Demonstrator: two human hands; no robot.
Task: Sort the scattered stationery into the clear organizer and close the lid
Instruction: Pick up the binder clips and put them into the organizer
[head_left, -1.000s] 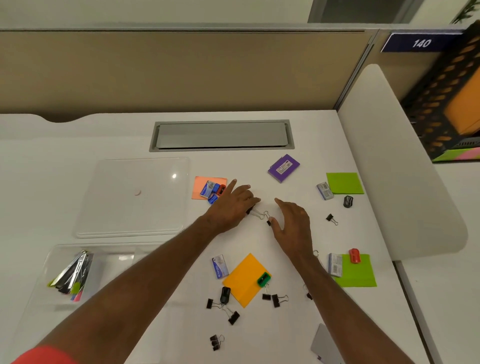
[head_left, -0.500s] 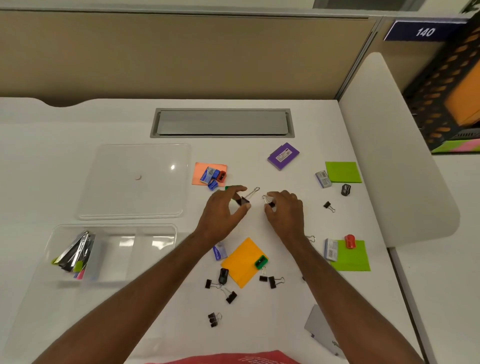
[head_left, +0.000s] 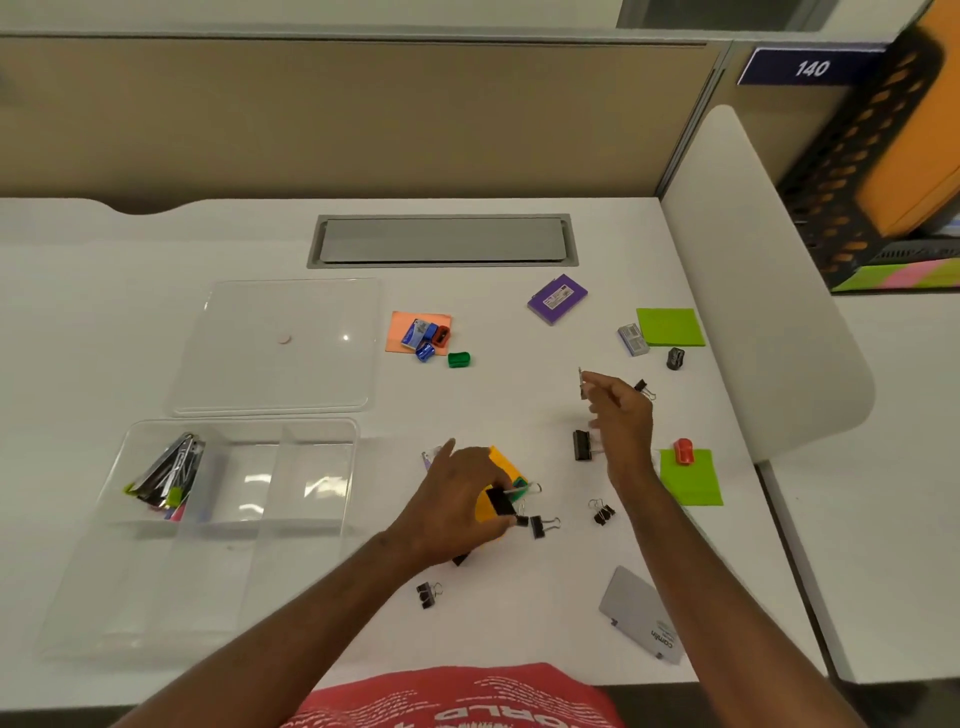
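Binder clip (head_left: 500, 501) pinched in left hand (head_left: 457, 506); right hand (head_left: 621, 421) pinching another.

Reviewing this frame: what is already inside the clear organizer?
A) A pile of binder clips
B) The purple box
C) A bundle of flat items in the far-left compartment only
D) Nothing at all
C: the organizer holds only a fanned bundle in its far-left compartment; the binder clips and purple box lie on the desk.

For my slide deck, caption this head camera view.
Left hand and right hand gather binder clips beside the open clear organizer.
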